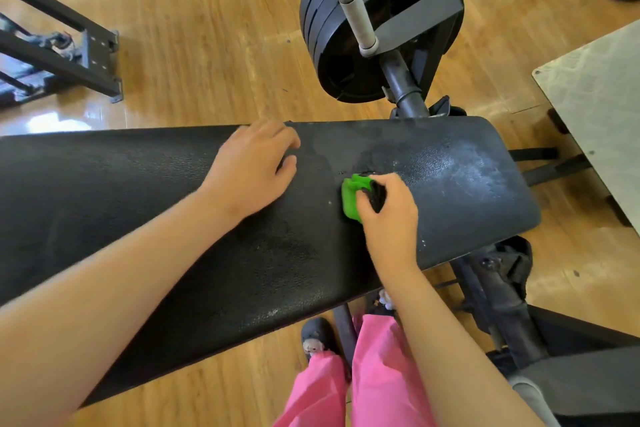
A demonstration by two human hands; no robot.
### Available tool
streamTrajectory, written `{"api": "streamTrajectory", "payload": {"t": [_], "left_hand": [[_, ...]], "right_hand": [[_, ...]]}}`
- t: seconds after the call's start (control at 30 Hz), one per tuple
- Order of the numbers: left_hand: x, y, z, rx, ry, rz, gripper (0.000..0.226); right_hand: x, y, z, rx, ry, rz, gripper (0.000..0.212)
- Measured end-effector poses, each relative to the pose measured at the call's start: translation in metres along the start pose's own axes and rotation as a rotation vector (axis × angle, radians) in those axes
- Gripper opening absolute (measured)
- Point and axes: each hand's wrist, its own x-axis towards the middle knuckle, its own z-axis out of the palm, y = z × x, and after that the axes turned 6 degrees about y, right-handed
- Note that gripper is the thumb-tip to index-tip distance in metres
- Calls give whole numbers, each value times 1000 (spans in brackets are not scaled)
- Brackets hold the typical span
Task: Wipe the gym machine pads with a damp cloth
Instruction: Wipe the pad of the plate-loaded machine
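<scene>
The right hand (389, 211) grips a bunched green cloth (353, 198), fingers curled round it, pressing it on the black pad (138, 201) near its right end. A dark part sits in the fist, perhaps more cloth. The left hand (252, 170) rests flat on the pad, fingers relaxed. Stacked weight plates (374, 28) stand behind the pad.

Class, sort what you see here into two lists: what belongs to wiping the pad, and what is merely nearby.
In the job: bench pad; green cloth, gripped by the right hand; left hand, resting on the pad.
Merely nearby: stacked weight plates; grey metal sheet; black floor frame.
</scene>
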Motion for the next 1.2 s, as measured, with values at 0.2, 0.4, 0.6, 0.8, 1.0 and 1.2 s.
{"api": "streamTrajectory", "payload": {"t": [0.2, 0.4, 0.6, 0.8, 1.0, 1.2], "left_hand": [[29, -44, 7, 283, -108, -50, 34], [26, -44, 15, 197, -63, -101, 29], [25, -44, 13, 140, -69, -105, 30], [25, -44, 14, 134, -37, -106, 27], [25, -44, 16, 120, -20, -107, 24], [26, -45, 16, 111, -20, -114, 23]], "right_hand": [[-12, -13, -2, 30, 34, 112, 23], [-23, -44, 24, 94, -103, -40, 22], [27, 7, 1, -49, 4, 28, 19], [22, 5, 0, -35, 52, 130, 18], [10, -38, 31, 70, -74, -48, 19], [44, -1, 13, -4, -46, -6, 20]]}}
